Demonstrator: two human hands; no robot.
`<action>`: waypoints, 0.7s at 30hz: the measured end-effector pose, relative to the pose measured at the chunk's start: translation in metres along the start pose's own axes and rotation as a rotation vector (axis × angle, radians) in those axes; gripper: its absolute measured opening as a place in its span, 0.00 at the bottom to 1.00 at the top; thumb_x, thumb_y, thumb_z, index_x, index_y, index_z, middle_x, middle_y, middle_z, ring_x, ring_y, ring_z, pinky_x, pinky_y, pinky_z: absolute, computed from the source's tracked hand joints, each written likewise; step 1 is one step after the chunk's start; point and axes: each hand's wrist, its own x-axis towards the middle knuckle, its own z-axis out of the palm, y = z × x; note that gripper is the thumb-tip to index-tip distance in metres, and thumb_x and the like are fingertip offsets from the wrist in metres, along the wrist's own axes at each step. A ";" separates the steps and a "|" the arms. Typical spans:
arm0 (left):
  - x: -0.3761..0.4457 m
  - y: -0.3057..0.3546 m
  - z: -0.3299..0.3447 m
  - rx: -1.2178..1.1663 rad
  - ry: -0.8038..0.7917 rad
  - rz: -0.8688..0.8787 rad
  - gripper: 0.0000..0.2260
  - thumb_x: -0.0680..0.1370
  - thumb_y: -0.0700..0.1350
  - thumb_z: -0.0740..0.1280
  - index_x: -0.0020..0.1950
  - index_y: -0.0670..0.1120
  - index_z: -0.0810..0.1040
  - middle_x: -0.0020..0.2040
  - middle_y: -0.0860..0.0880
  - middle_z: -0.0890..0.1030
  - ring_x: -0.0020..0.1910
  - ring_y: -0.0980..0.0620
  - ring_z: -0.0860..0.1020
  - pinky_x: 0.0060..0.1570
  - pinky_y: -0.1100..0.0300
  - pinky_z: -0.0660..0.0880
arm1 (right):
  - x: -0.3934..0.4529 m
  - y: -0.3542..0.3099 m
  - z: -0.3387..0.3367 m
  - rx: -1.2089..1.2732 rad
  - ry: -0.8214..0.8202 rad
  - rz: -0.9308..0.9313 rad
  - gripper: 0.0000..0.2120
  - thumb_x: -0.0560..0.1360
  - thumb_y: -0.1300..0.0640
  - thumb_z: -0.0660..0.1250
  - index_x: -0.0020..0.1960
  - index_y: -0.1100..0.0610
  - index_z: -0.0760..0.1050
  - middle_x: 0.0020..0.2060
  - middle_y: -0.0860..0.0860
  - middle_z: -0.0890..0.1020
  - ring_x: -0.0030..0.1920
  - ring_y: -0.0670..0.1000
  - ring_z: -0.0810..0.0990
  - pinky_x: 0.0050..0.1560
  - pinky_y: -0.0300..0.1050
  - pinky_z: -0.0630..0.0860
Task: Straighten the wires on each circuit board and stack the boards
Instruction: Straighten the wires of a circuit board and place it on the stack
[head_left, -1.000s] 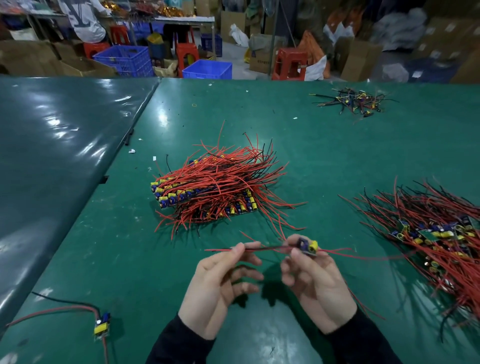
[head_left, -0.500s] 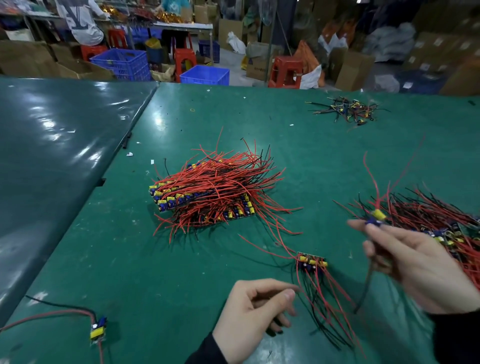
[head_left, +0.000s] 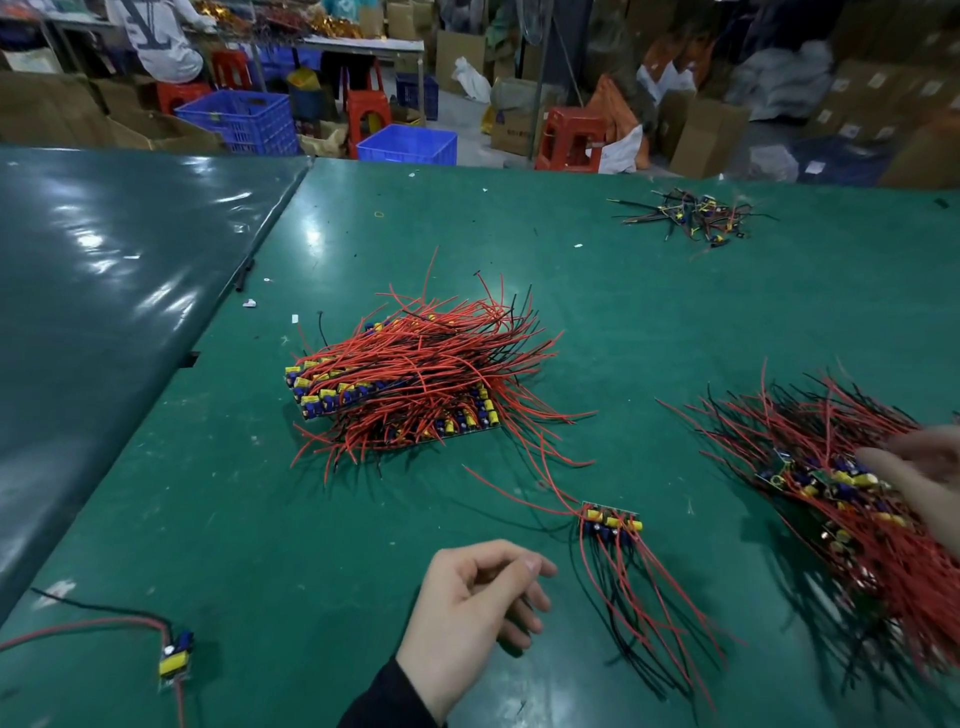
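Resting low over the green tabletop (head_left: 675, 322), the left hand (head_left: 470, 608) has its fingers loosely curled and holds nothing. I take the small stack of boards (head_left: 612, 519) in front of the person as the landmark. The left hand lies just to the left of it and a little nearer to the person, apart from it. The wires of this small stack run from the boards toward the person, fanning slightly to the right. Farther away and to the left of the small stack lies the big finished stack (head_left: 410, 387), with its red wires pointing mostly to the right. To the right of the small stack, well apart, lies the unsorted pile (head_left: 852, 499), and its wires cross in many directions. The right hand (head_left: 922, 478) is over this pile, at the frame edge and blurred; I cannot tell if it grips a board. In my judgement the coming move is to take one board from this pile, so the right hand is the nearer one, and the left hand waits to pull the wires straight.
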 end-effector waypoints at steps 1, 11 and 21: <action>0.001 0.000 0.000 -0.009 0.011 0.000 0.09 0.73 0.44 0.67 0.37 0.42 0.83 0.31 0.43 0.79 0.27 0.49 0.76 0.25 0.61 0.73 | -0.008 -0.032 -0.005 0.016 0.005 -0.037 0.10 0.70 0.38 0.68 0.40 0.43 0.78 0.35 0.43 0.82 0.37 0.46 0.81 0.36 0.39 0.75; 0.005 0.000 -0.007 -0.080 0.199 0.026 0.11 0.78 0.35 0.62 0.38 0.37 0.81 0.29 0.42 0.77 0.24 0.49 0.75 0.23 0.62 0.72 | -0.028 -0.138 0.101 0.048 -0.341 -0.451 0.11 0.71 0.47 0.71 0.50 0.51 0.79 0.43 0.47 0.79 0.45 0.47 0.76 0.46 0.39 0.69; 0.015 -0.003 -0.017 0.002 0.270 0.087 0.10 0.68 0.30 0.73 0.45 0.40 0.78 0.38 0.47 0.83 0.38 0.55 0.80 0.42 0.66 0.76 | -0.050 -0.182 0.145 0.708 -0.635 -0.509 0.06 0.71 0.52 0.72 0.43 0.54 0.79 0.36 0.48 0.80 0.37 0.45 0.76 0.42 0.46 0.74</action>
